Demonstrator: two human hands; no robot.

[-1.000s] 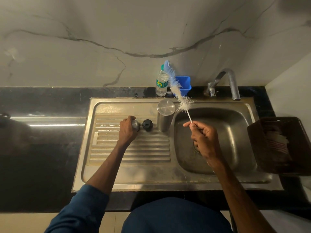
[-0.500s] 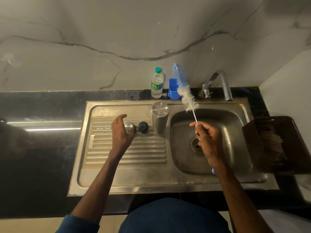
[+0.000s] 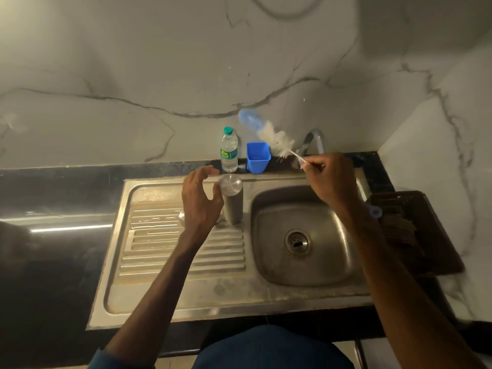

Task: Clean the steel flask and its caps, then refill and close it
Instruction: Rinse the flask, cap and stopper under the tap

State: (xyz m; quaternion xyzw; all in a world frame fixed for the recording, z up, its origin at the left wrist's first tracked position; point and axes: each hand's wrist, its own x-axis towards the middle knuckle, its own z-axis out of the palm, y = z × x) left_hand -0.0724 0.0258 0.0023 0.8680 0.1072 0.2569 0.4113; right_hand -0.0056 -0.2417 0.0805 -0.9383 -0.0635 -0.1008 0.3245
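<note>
1. The steel drainboard is lying on your left, set in the black counter.
2. A small steel cap is peeking out at nine o'clock of your left wrist, mostly hidden.
3. Your left hand is hovering over the drainboard with its fingers spread and curved, gripping nothing. Its thumb is sitting just beside the flask's top, and contact cannot be told.
4. The steel flask is standing upright at three o'clock of that hand, flat end up, on the drainboard's edge beside the basin.
5. A plastic water bottle and a blue cup are standing at twelve o'clock of the flask, against the marble wall.
6. Your right hand is pinching the wire stem of the bottle brush, with the bristles pointing towards ten o'clock above the cup.
7. The tap is showing at twelve o'clock of the basin, behind your right hand.
8. A dark basket is sitting at three o'clock of the basin.
</note>
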